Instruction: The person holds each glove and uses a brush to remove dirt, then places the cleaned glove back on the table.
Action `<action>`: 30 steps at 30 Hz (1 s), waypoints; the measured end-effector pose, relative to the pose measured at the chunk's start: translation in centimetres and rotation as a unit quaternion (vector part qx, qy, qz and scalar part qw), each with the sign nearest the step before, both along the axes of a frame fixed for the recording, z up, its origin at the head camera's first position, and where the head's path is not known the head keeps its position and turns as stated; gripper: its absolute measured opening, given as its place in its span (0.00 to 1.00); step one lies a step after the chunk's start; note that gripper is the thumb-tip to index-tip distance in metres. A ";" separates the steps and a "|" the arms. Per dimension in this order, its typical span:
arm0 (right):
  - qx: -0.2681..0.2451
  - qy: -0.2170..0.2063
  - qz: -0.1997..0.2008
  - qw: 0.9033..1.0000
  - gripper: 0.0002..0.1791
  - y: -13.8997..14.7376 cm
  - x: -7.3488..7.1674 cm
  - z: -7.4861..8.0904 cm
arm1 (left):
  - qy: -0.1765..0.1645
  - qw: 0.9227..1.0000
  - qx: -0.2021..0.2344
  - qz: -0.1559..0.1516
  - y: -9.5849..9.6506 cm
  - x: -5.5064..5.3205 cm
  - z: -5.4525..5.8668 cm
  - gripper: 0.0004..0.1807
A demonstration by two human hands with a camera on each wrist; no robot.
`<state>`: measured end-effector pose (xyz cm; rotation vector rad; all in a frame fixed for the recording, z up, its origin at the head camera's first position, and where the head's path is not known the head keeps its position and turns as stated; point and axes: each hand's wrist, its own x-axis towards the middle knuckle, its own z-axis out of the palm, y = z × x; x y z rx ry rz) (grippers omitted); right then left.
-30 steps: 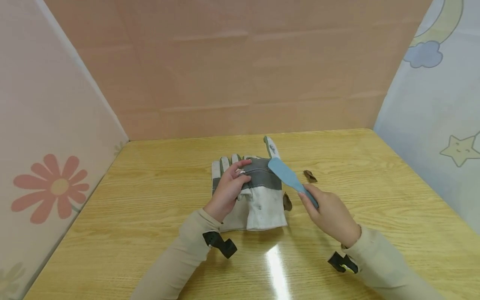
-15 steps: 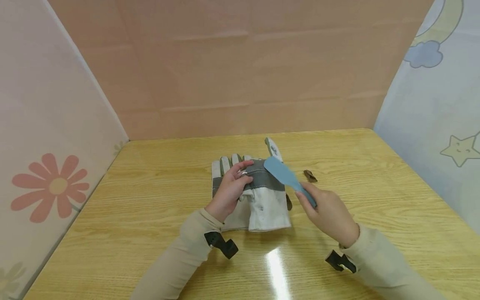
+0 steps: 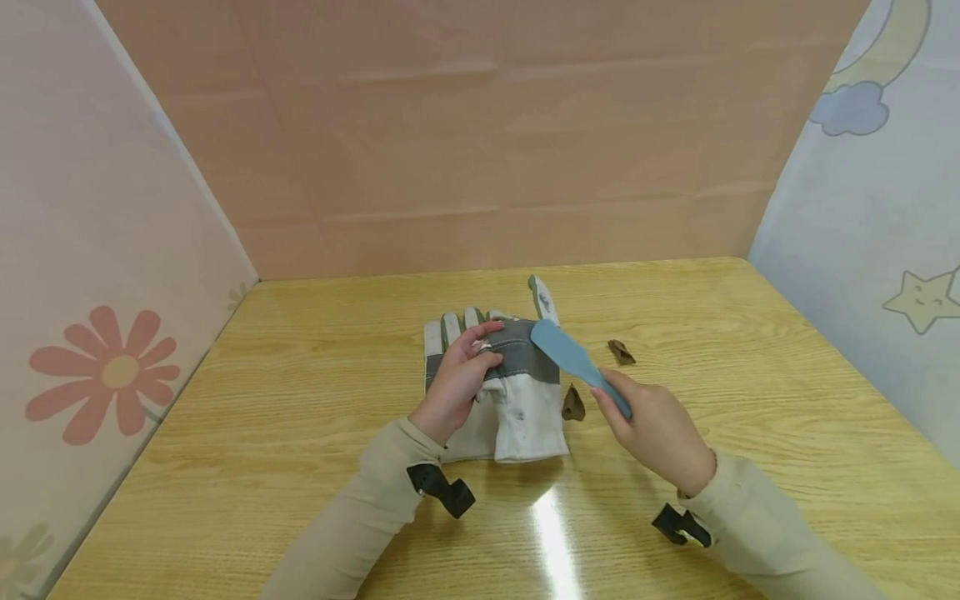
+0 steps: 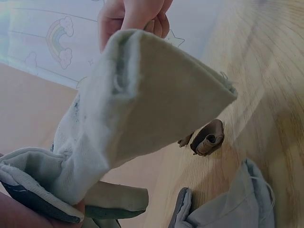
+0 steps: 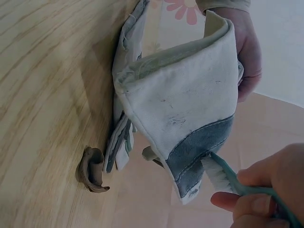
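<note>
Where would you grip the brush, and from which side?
Take the brush by its handle, probably from the person's right: in the head view the handle slants down toward that side, and in the right wrist view the bristles face the raised glove. The right hand holds it that way.

Upper glove [image 3: 528, 417] is being held by left hand [image 3: 456, 379] partly over lower glove [image 3: 470, 435] on table [image 3: 300, 392]. Brush [image 3: 567, 353] is being held against it from right. Near leaf [image 3: 573, 403] and, behind, far leaf [image 3: 621, 352] are being borne right of gloves.
</note>
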<state>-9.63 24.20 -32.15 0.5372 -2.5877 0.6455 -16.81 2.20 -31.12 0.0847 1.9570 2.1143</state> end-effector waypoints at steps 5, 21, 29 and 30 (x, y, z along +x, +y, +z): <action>0.002 0.004 -0.003 1.000 0.13 0.3 0.0 -0.1 | 0.003 1.000 0.000 -0.003 0.0 0.0 0.0 0.24; 0.017 -0.006 -0.022 1.000 0.13 1.2 0.1 0.3 | 0.008 1.000 0.006 0.015 -0.6 -0.2 0.2 0.23; 0.043 -0.090 -0.021 0.995 0.11 1.3 0.6 0.3 | 0.006 0.998 0.009 0.057 -1.5 -0.7 0.9 0.22; 0.049 -0.100 -0.018 0.994 0.11 1.3 0.6 0.2 | 0.005 0.998 0.007 0.060 -1.5 -0.7 0.9 0.22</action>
